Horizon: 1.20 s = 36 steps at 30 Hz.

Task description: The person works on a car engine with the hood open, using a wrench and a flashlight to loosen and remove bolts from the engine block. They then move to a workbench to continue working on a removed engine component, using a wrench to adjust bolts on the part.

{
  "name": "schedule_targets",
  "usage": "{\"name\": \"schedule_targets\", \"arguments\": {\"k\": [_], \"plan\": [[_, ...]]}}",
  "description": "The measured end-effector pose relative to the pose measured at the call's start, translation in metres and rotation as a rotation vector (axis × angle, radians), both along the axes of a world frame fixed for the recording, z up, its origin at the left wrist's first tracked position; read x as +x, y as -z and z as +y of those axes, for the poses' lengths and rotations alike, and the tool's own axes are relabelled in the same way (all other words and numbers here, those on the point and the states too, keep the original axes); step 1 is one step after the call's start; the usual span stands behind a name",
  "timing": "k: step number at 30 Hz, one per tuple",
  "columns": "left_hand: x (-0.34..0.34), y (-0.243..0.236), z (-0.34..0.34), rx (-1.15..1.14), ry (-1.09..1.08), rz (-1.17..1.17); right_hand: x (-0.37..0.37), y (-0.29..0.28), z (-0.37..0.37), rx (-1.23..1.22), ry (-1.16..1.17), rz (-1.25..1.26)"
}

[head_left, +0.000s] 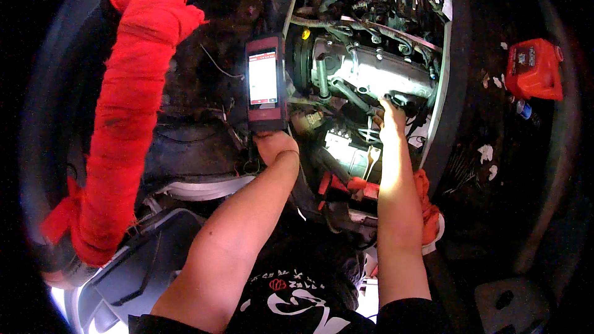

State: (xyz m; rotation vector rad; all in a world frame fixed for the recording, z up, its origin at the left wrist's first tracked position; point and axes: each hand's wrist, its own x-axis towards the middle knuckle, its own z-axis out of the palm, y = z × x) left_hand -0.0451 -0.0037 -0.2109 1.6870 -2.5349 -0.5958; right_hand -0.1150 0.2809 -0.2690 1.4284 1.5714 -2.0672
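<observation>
Largest item in view: a bar wrapped in red cloth (130,99), running up the left side, its top leaning right. Next, the metal engine (371,71), brightly lit, right of centre, with hoses and wiring around it. A red jug (533,69) lies well apart at far right. The handheld tablet (266,83), dark red and black with a lit screen, is just left of the engine in the view. Left hand (276,146): fingers closed around the tablet's lower end, mostly hidden behind it. Right hand (391,120): fingers extended to the engine's near edge; cannot tell whether they pinch anything or only touch. Smallest noted: a yellow cap (305,34) by the engine's upper left. Step in hand, judged: screen held in sight while the right fingers work at the engine. Good practice would be a firm grip low on the tablet, screen unobstructed, and right fingertips placed lightly, clear of neighbouring hoses. Tablet orientation: long axis nearly straight up the view, top end away from the person, bottom end at the left hand, screen facing the wearer.
</observation>
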Motion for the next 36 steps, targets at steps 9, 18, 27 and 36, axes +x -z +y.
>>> {"name": "schedule_targets", "arguments": {"k": [9, 18, 27, 36], "plan": [[-0.012, -0.029, 0.013, 0.005, -0.119, -0.041, 0.001, -0.017, -0.004, -0.006, -0.049, 0.048], [-0.012, -0.031, 0.014, 0.011, -0.118, -0.023, -0.001, -0.004, -0.007, -0.019, 0.003, 0.13], [-0.015, -0.039, 0.018, 0.024, -0.156, -0.095, 0.001, -0.011, -0.002, -0.074, 0.008, 0.033], [-0.017, -0.05, 0.022, 0.049, -0.209, 0.044, -0.002, -0.007, -0.006, -0.005, 0.019, 0.012]]}}
